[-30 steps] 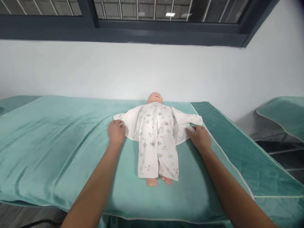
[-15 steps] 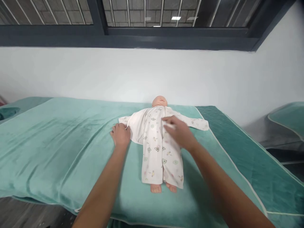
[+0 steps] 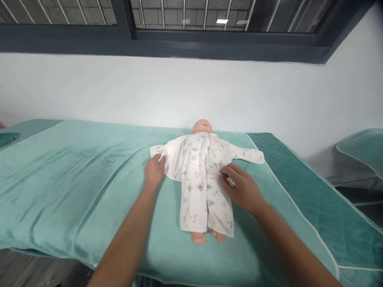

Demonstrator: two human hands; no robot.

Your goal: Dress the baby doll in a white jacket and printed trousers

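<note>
A baby doll (image 3: 202,126) lies on its back, head toward the wall, its bare feet (image 3: 198,238) showing at the near end. A white patterned baby gown (image 3: 194,187) covers its body, with both sleeves spread to the sides. My left hand (image 3: 154,169) pinches the gown's edge by the left sleeve. On the right side of the gown, my right hand (image 3: 241,187) has its fingers closed on the fabric around the doll's waist. Its fingertips bunch the cloth slightly. The doll's arms are hidden in the sleeves.
A pale green blanket (image 3: 74,179) with soft folds covers the bed. Darker green bedding (image 3: 323,207) extends to the right. A white wall (image 3: 119,87) stands behind, under a dark window frame (image 3: 224,46) with metal bars. Another green padded edge (image 3: 362,149) juts in at far right.
My right hand has moved down and right from the gown's chest to its side and closed on the cloth. My left fingers have drawn together on the sleeve-side edge.
</note>
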